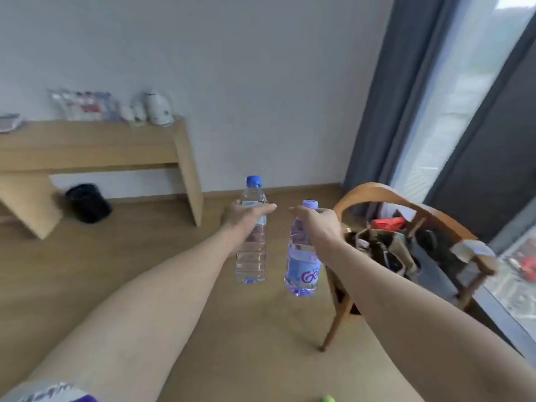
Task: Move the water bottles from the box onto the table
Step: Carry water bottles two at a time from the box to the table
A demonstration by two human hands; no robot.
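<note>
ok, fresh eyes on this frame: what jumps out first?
Two water bottles held upright in mid-air at centre frame: the left hand grips the blue-capped bottle, the right hand grips the bottle with the blue label, both above the wooden floor. To the right stands a wooden chair piled with bags. At the back left, a wooden table against the wall carries a white kettle and some blurred packs.

Bare forearms, no watch or rings visible; left sleeve (pixel 55 391) short, grey-white with dark print, purple edge.
</note>
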